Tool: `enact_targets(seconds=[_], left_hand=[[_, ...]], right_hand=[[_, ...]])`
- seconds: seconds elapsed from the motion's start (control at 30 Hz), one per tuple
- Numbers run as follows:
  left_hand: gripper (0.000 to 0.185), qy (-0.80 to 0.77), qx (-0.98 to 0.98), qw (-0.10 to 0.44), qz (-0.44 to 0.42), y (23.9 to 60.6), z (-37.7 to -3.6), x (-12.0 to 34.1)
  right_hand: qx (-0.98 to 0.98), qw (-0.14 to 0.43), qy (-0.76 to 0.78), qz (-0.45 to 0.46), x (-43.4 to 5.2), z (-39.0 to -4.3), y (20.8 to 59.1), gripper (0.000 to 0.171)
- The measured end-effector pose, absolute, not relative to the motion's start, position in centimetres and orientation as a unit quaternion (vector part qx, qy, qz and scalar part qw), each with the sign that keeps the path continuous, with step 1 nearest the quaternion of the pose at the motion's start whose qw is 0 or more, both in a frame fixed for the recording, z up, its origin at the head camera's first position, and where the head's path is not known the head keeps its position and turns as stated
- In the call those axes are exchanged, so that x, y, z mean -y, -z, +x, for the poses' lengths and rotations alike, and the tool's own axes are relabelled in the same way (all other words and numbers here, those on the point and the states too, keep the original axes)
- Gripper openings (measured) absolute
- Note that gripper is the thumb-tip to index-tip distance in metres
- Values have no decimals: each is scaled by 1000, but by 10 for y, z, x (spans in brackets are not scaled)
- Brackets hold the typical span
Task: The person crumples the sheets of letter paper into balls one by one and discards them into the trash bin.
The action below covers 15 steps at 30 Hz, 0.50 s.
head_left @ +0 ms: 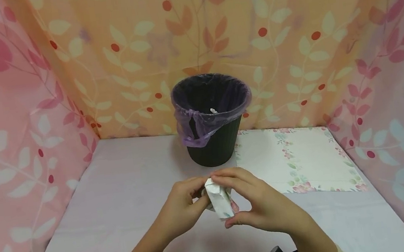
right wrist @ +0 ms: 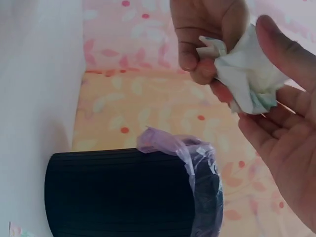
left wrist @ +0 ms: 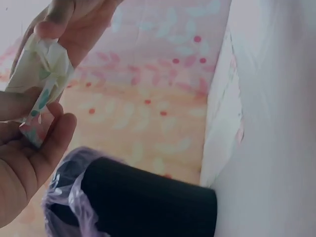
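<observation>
Crumpled paper (head_left: 219,200) pinched between left hand (head_left: 182,209) and right hand (head_left: 262,205), fingers of both curled round it, low over the worktop (head_left: 120,205). At 12 o'clock from the hands, black bin (head_left: 214,145) lined with purple bag (head_left: 194,122); at 2 o'clock, flat floral sheet (head_left: 306,159).

This looks like a small recording booth set up for handling tests, not a real room in a home. Beyond the hands (head_left: 230,199), cloth curtains (head_left: 212,31) with a leaf and berry print close in the bench (head_left: 120,205) on three sides. On the bench stand only a black waste bin (head_left: 214,141) with a purple liner (head_left: 190,123) and a flowered paper sheet (head_left: 305,155).
</observation>
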<state>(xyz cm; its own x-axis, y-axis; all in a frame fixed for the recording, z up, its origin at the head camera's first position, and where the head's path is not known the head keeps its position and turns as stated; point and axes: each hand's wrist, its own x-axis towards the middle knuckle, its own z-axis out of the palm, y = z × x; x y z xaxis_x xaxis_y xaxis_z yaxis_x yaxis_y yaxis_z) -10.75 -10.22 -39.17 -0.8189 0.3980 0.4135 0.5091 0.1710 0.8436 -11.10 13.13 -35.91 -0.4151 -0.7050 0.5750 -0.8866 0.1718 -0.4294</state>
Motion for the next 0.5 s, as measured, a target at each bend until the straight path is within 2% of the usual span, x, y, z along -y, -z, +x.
enact_targets(seconds=[0.2, 0.33, 0.5], left_hand=[[42, 622, 719, 1, -308, 390, -104, 102], [48, 623, 713, 7, -321, 389, -101, 101], [59, 606, 743, 23, -284, 388, -101, 97]], right_hand=[[756, 162, -393, 497, -130, -113, 361, 78], [738, 203, -403, 501, -127, -114, 364, 68], [739, 237, -394, 493, -121, -115, 369, 61]])
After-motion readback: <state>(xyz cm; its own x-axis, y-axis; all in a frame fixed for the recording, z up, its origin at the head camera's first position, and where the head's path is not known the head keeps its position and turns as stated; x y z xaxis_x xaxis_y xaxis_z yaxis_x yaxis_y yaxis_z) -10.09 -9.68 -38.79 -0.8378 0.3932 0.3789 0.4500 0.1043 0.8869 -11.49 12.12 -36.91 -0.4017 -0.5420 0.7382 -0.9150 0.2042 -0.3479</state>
